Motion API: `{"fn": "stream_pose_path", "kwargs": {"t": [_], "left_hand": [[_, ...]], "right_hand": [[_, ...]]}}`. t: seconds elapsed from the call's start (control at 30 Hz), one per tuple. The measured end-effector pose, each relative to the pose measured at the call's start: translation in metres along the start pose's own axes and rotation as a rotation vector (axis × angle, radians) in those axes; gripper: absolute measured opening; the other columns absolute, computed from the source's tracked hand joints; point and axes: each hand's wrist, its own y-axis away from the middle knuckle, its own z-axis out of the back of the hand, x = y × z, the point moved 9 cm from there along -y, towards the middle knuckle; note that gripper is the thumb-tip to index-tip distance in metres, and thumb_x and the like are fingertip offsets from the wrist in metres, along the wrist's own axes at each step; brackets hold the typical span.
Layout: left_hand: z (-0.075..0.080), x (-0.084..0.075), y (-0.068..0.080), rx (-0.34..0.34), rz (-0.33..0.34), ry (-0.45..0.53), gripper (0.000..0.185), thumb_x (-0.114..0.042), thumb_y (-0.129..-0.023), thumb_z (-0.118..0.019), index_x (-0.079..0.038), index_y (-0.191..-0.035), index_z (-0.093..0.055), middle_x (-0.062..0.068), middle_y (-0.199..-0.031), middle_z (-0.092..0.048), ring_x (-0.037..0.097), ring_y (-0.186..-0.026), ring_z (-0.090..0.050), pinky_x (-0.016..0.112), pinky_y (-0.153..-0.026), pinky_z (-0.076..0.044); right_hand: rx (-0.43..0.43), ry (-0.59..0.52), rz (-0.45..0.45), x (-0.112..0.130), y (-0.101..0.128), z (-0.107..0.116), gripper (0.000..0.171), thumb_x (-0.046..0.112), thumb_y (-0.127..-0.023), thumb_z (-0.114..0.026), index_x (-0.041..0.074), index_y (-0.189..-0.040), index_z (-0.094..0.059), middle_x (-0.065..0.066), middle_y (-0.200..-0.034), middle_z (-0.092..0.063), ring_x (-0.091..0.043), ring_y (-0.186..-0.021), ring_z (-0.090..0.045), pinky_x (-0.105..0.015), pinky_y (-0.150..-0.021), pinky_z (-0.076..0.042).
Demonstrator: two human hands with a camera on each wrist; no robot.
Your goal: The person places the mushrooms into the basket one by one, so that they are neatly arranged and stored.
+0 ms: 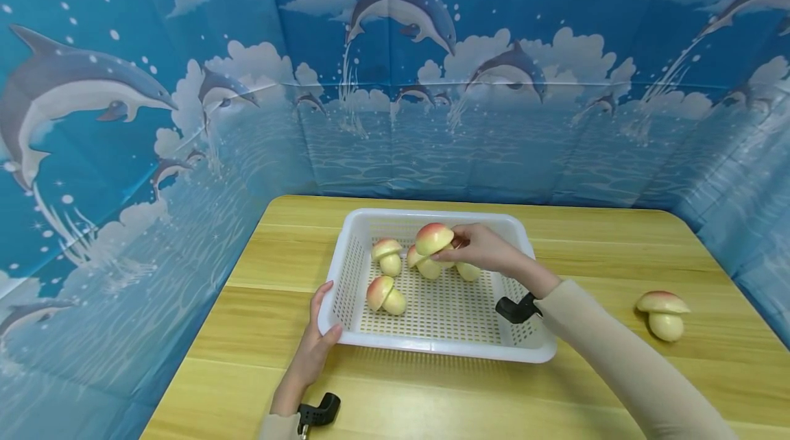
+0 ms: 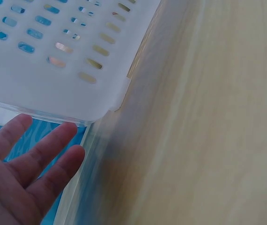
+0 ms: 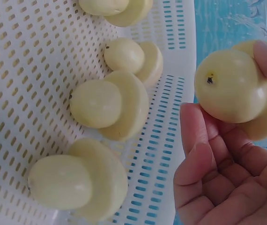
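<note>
In the head view, a white plastic basket with perforated walls stands on the table. My right hand holds a toy mushroom with a red-and-yellow cap above the basket's back part. In the right wrist view, the held mushroom's pale rounded stem faces the camera, with fingers and thumb around its cap. Several similar mushrooms lie in the basket beneath. My left hand rests at the basket's front left corner. Seen from the left wrist, its fingers are spread and nearly straight, tips right at the rim.
Another mushroom stands cap up on the wooden table, right of the basket. A blue curtain printed with dolphins hangs behind and beside the table. Each wrist carries a black camera mount.
</note>
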Motion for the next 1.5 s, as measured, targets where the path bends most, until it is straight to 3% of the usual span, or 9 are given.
{"fn": "stream_pose_path", "kwargs": {"t": [0.4, 0.6, 0.87, 1.23, 1.5], "left_hand": [[-0.001, 0.0, 0.0, 0.005, -0.005, 0.017, 0.069, -0.018, -0.091, -0.047, -0.018, -0.149, -0.01, 0.02, -0.152, -0.017, 0.049, -0.128, -0.03, 0.057, -0.093, -0.034], [-0.001, -0.001, 0.0, 0.012, -0.006, 0.027, 0.069, -0.019, -0.091, -0.047, -0.018, -0.149, -0.01, 0.02, -0.152, -0.016, 0.049, -0.128, -0.029, 0.057, -0.093, -0.034], [-0.001, -0.002, 0.001, 0.0, 0.002, 0.017, 0.069, -0.019, -0.091, -0.048, -0.019, -0.149, -0.01, 0.02, -0.152, -0.016, 0.049, -0.129, -0.029, 0.058, -0.093, -0.033], [-0.002, -0.003, 0.001, 0.008, 0.001, 0.024, 0.069, -0.019, -0.091, -0.047, -0.019, -0.149, -0.01, 0.02, -0.153, -0.016, 0.049, -0.129, -0.028, 0.058, -0.093, -0.033], [-0.002, -0.003, 0.0, 0.017, -0.005, 0.027, 0.069, -0.02, -0.091, -0.047, -0.02, -0.149, -0.009, 0.02, -0.153, -0.015, 0.05, -0.129, -0.028, 0.059, -0.093, -0.033]], "right_hand": [[0.084, -0.04, -0.055, -0.007, -0.008, -0.02, 0.033, 0.037, -0.079, -0.076, 0.01, -0.095, -0.066, -0.009, -0.083, -0.062, -0.022, -0.069, -0.051, -0.04, -0.067, -0.046], [0.129, -0.042, -0.067, -0.01, -0.008, -0.029, 0.032, 0.032, -0.08, -0.076, 0.008, -0.099, -0.066, -0.006, -0.082, -0.062, -0.035, -0.074, -0.054, -0.05, -0.07, -0.048], [0.178, -0.026, -0.081, -0.013, -0.01, -0.039, 0.031, 0.028, -0.079, -0.077, 0.008, -0.1, -0.067, -0.005, -0.086, -0.064, -0.019, -0.075, -0.058, -0.048, -0.075, -0.051], [0.224, -0.004, -0.066, -0.011, -0.009, -0.05, 0.024, 0.023, -0.079, -0.077, 0.007, -0.093, -0.065, -0.005, -0.078, -0.061, -0.021, -0.071, -0.058, -0.048, -0.073, -0.051], [0.236, 0.028, -0.084, -0.018, -0.008, -0.057, 0.031, 0.022, -0.078, -0.078, 0.008, -0.077, -0.051, -0.003, -0.067, -0.045, -0.014, -0.059, -0.043, -0.046, -0.069, -0.051]]}}
